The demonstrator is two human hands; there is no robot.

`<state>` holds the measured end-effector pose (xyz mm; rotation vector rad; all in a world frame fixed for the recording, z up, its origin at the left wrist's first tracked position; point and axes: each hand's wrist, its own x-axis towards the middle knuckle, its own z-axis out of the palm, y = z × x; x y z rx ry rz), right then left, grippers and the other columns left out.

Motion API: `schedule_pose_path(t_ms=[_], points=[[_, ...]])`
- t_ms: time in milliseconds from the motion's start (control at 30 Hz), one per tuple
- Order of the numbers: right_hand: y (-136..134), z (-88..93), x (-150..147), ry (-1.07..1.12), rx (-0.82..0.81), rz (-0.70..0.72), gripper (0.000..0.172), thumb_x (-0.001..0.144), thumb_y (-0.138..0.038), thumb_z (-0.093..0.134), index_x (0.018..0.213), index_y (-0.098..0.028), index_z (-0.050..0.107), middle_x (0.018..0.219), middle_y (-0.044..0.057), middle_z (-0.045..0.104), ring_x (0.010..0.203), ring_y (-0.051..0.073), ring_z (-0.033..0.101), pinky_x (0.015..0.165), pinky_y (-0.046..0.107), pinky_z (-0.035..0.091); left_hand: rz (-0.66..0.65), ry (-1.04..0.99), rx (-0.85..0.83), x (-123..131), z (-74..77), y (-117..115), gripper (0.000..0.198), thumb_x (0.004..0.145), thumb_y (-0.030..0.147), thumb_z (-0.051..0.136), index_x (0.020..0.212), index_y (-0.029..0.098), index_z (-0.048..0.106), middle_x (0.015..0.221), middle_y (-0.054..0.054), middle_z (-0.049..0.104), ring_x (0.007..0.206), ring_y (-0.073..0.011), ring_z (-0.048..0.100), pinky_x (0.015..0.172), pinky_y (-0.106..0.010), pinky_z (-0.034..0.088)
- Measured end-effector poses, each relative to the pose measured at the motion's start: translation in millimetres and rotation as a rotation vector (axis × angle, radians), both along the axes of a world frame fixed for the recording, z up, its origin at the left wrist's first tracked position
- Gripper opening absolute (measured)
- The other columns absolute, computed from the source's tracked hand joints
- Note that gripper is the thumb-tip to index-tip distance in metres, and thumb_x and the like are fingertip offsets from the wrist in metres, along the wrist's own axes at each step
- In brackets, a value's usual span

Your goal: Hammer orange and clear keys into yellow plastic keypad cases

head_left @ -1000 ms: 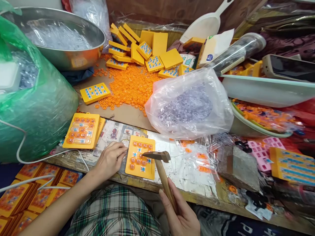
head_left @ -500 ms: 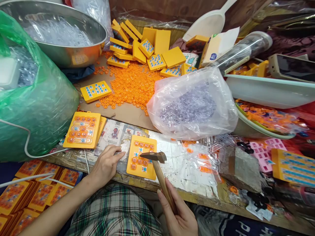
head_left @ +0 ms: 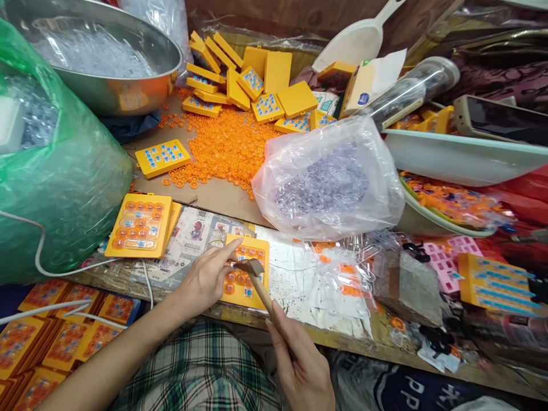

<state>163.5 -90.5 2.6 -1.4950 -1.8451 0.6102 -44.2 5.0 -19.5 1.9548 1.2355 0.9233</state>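
A yellow plastic panel (head_left: 262, 274) set with round orange caps lies flat on the workbench before me. My left hand (head_left: 204, 281) reaches over its left edge, index finger stretched across the upper corner and thumb apart from it; nothing shows between them. Wrapped round the wooden handle of a hammer (head_left: 262, 294), my right hand (head_left: 302, 359) is at the bench's front edge. The hammer head is over the middle of the panel and hides some caps; whether it touches cannot be seen. Left of my hand, a filled yellow panel (head_left: 139, 225) rests on another one.
Loose orange caps (head_left: 226, 151) lie heaped behind, below piled yellow cases (head_left: 278, 71). A plastic bag of clear pieces (head_left: 329, 177) stands right of them. Further right are a grey block (head_left: 406, 288) and a pale tray (head_left: 466, 157). A green bag (head_left: 85, 188) and steel bowl (head_left: 124, 85) stand left.
My left hand has moved right, from beside the panel to over its left side, index finger now extended. The hammer head has shifted left and slightly up over the panel.
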Motion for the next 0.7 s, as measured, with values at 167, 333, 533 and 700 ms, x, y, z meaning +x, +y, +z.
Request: schedule_pose_path(t_ms=[167,333,533,700], points=[[-2.3,6.5,0.8,0.007,0.11,-0.062,0.058,0.085,-0.008,0.055,0.137,-0.033,0.046,0.105,0.003,0.07,0.087,0.016,0.068,0.077,0.026,0.055,-0.108,0.039,-0.041,-6.9,8.1,5.3,0.065,0.084,0.005,0.044,0.145,0.022,0.027,0.105,-0.009,0.066,0.097,-0.0206,0.062,0.085,-0.037,0.054],[-2.2,3.8,5.0,-0.124,0.028,0.024,0.055,0.088,-0.012,0.05,0.138,-0.032,0.044,0.098,0.004,0.071,0.081,0.014,0.069,0.07,0.021,0.054,-0.073,0.006,-0.095,-7.6,6.8,5.0,0.071,0.083,0.005,0.045,0.147,0.024,0.021,0.098,-0.006,0.07,0.09,-0.0187,0.065,0.083,-0.036,0.054],[-1.8,7.0,6.6,-0.095,0.023,0.026,0.054,0.089,-0.012,0.05,0.138,-0.032,0.044,0.103,0.004,0.07,0.086,0.015,0.069,0.074,0.023,0.054,-0.024,-0.028,-0.105,-5.1,7.4,5.3,0.07,0.084,0.007,0.047,0.147,0.023,0.021,0.091,-0.004,0.073,0.084,-0.0171,0.068,0.081,-0.033,0.055],[-3.3,8.3,9.4,-0.065,0.071,0.006,0.06,0.086,-0.007,0.052,0.139,-0.034,0.042,0.101,0.004,0.07,0.084,0.014,0.068,0.073,0.023,0.054,-0.037,0.006,-0.084,-4.6,9.2,6.9,0.07,0.083,0.006,0.047,0.147,0.022,0.024,0.093,-0.004,0.072,0.086,-0.0175,0.067,0.083,-0.035,0.054]])
